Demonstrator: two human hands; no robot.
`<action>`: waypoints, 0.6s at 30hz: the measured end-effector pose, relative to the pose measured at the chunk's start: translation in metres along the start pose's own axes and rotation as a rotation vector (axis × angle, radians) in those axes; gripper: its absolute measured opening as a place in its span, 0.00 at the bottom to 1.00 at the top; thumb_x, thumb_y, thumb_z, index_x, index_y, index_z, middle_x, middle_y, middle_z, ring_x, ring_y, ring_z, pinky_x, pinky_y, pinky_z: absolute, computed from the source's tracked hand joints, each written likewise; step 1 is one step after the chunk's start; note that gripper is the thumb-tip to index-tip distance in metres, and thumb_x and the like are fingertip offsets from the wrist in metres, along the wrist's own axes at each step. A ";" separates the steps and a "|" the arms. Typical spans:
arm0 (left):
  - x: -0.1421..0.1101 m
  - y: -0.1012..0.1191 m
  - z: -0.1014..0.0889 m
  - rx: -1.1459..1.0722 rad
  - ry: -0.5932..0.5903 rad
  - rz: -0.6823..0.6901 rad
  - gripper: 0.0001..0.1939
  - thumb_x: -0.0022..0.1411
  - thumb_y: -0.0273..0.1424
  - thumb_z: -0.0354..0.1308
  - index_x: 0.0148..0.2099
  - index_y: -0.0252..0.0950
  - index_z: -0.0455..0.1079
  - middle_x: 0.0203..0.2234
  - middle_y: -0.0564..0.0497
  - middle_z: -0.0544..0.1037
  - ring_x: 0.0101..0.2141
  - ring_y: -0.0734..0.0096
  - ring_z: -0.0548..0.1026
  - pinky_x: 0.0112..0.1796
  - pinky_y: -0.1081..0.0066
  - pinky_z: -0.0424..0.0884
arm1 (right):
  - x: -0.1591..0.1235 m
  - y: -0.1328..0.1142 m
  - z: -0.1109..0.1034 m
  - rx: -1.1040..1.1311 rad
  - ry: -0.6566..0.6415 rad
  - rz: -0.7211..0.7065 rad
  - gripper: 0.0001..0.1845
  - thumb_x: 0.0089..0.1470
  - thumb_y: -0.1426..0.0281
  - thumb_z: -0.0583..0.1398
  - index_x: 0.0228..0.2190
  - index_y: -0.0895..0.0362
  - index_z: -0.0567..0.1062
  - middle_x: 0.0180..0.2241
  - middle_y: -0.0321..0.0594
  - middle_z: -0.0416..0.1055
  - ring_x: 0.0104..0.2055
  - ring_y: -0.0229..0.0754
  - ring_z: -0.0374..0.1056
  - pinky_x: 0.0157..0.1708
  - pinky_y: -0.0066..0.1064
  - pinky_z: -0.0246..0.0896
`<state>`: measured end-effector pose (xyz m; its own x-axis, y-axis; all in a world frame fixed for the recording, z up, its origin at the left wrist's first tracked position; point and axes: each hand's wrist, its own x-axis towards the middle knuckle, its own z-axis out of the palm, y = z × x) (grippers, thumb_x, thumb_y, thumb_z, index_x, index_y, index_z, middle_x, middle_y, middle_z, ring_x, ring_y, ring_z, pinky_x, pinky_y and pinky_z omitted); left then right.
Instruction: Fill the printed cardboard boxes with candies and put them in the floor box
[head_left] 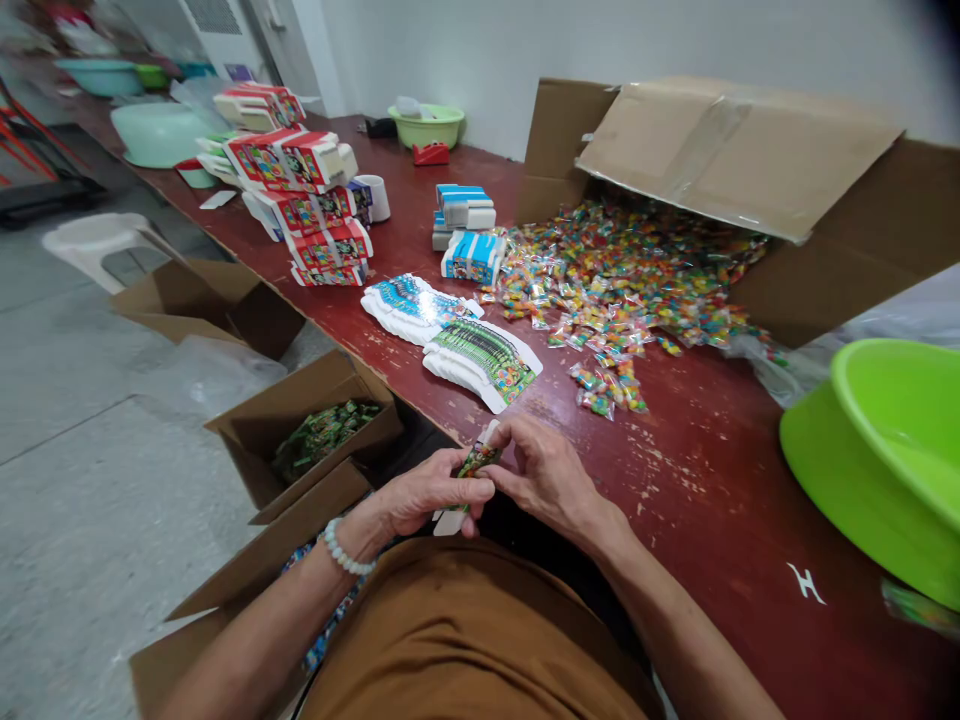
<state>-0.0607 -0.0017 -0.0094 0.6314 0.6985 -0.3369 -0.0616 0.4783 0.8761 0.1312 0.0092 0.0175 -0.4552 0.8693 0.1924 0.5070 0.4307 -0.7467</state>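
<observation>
White stool (97, 244) on the floor, off the near edge of the table (697, 470). Empty open box (169, 300) beside it, clear plastic bag (217, 375) just below. Next, a second open box (300, 470) with green packs (322, 437) inside, also off the near edge.

Red carton stack (300, 190) sits on the table toward its far left end, close to the near edge. White roll (379, 198) right behind it. Blue flat cartons (416, 300) are fanned out near the same edge.

My left hand (431, 492): fingers curled, thumb across, closed on the small green carton (478, 460). The carton is tilted, just off the near edge, with a white flap sticking out at the lower end. Bead bracelet (346, 550) on that wrist.

Blue carton bundles (472, 258) further back, green flat cartons (487, 360) overlapping the blue fan. My right hand (551, 478): thumb and fingers bent in, nearly closed, gripping the upper part of the same carton.

Candy packs (622, 290) spill from the big cardboard box (847, 240) at the wall-side edge. Green tub (840, 450) at far right.
</observation>
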 end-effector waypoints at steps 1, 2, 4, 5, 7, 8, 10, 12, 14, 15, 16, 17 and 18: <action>0.000 -0.001 -0.001 -0.001 -0.007 -0.003 0.24 0.48 0.50 0.71 0.28 0.33 0.71 0.20 0.52 0.75 0.21 0.74 0.73 0.26 0.74 0.69 | 0.000 0.000 -0.001 0.024 -0.004 0.021 0.07 0.50 0.78 0.64 0.32 0.56 0.73 0.28 0.34 0.69 0.28 0.37 0.63 0.29 0.28 0.55; 0.000 -0.001 -0.002 -0.003 -0.013 -0.009 0.24 0.48 0.50 0.71 0.29 0.33 0.71 0.20 0.53 0.75 0.20 0.74 0.73 0.26 0.74 0.69 | -0.001 0.001 -0.002 0.055 -0.020 0.039 0.07 0.51 0.78 0.63 0.32 0.56 0.73 0.27 0.33 0.69 0.27 0.36 0.62 0.28 0.28 0.54; 0.000 0.000 -0.003 -0.003 -0.019 -0.038 0.24 0.48 0.49 0.71 0.30 0.33 0.71 0.20 0.53 0.75 0.20 0.74 0.74 0.24 0.75 0.69 | -0.001 0.006 -0.004 0.159 -0.110 0.057 0.08 0.52 0.78 0.63 0.34 0.55 0.71 0.26 0.31 0.68 0.25 0.34 0.61 0.27 0.26 0.53; 0.000 0.000 -0.004 -0.001 -0.019 -0.061 0.23 0.48 0.48 0.71 0.30 0.33 0.71 0.20 0.53 0.75 0.19 0.74 0.74 0.23 0.76 0.69 | -0.002 0.009 -0.004 0.227 -0.173 0.058 0.09 0.52 0.77 0.63 0.35 0.55 0.70 0.27 0.31 0.69 0.25 0.34 0.61 0.26 0.25 0.52; 0.000 0.001 -0.004 0.004 -0.031 -0.107 0.23 0.48 0.47 0.72 0.31 0.33 0.71 0.21 0.53 0.75 0.19 0.74 0.74 0.21 0.77 0.67 | -0.002 0.015 -0.004 0.371 -0.298 0.043 0.13 0.52 0.75 0.63 0.39 0.54 0.66 0.28 0.30 0.70 0.25 0.34 0.62 0.25 0.25 0.53; 0.000 0.001 -0.003 0.004 -0.046 -0.128 0.23 0.47 0.47 0.72 0.30 0.32 0.71 0.21 0.52 0.75 0.19 0.74 0.74 0.20 0.77 0.67 | -0.002 0.018 -0.004 0.439 -0.346 0.038 0.16 0.53 0.74 0.63 0.40 0.53 0.63 0.29 0.31 0.71 0.26 0.34 0.63 0.26 0.24 0.54; 0.001 0.000 0.001 -0.012 -0.076 -0.158 0.23 0.45 0.45 0.74 0.30 0.33 0.71 0.20 0.52 0.75 0.18 0.73 0.74 0.18 0.77 0.67 | -0.001 0.022 -0.002 0.572 -0.432 0.048 0.18 0.52 0.73 0.63 0.41 0.52 0.60 0.31 0.32 0.72 0.27 0.36 0.66 0.26 0.25 0.56; 0.002 0.000 0.005 -0.036 -0.046 -0.152 0.22 0.44 0.43 0.75 0.31 0.34 0.70 0.20 0.54 0.75 0.17 0.74 0.73 0.18 0.76 0.69 | -0.001 0.022 -0.001 0.664 -0.460 0.070 0.18 0.53 0.71 0.62 0.42 0.52 0.59 0.32 0.33 0.73 0.29 0.37 0.67 0.27 0.26 0.58; 0.003 0.000 0.008 -0.033 0.057 -0.090 0.21 0.44 0.39 0.76 0.33 0.34 0.70 0.20 0.56 0.74 0.16 0.76 0.71 0.18 0.75 0.71 | -0.001 0.020 0.002 0.623 -0.328 0.089 0.18 0.53 0.71 0.61 0.43 0.52 0.61 0.33 0.34 0.73 0.28 0.36 0.66 0.27 0.26 0.58; 0.003 0.000 0.009 -0.028 0.118 -0.048 0.21 0.44 0.38 0.76 0.34 0.34 0.71 0.20 0.56 0.74 0.17 0.76 0.71 0.19 0.74 0.72 | -0.002 0.019 0.004 0.553 -0.203 0.104 0.18 0.53 0.72 0.62 0.44 0.53 0.63 0.34 0.34 0.72 0.27 0.35 0.64 0.27 0.26 0.57; 0.003 0.000 0.010 -0.026 0.177 -0.008 0.21 0.44 0.38 0.76 0.35 0.34 0.71 0.21 0.56 0.74 0.18 0.76 0.71 0.20 0.73 0.74 | -0.002 0.019 0.007 0.478 -0.070 0.127 0.18 0.52 0.72 0.63 0.45 0.53 0.65 0.34 0.34 0.72 0.26 0.34 0.63 0.26 0.25 0.56; 0.004 0.000 0.010 -0.031 0.226 0.021 0.21 0.45 0.38 0.76 0.36 0.33 0.72 0.22 0.55 0.75 0.19 0.75 0.72 0.22 0.72 0.75 | -0.002 0.018 0.010 0.435 0.036 0.155 0.19 0.51 0.72 0.64 0.45 0.54 0.68 0.33 0.34 0.72 0.26 0.34 0.61 0.26 0.25 0.56; 0.004 -0.001 0.011 -0.042 0.261 0.037 0.22 0.45 0.39 0.76 0.37 0.33 0.73 0.22 0.54 0.76 0.20 0.73 0.73 0.23 0.71 0.76 | -0.002 0.019 0.014 0.434 0.099 0.187 0.18 0.51 0.70 0.65 0.45 0.55 0.70 0.32 0.34 0.72 0.25 0.34 0.61 0.26 0.26 0.56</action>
<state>-0.0494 -0.0048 -0.0079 0.4076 0.8268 -0.3876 -0.1165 0.4681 0.8760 0.1311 0.0118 -0.0058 -0.3028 0.9502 0.0739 0.2112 0.1425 -0.9670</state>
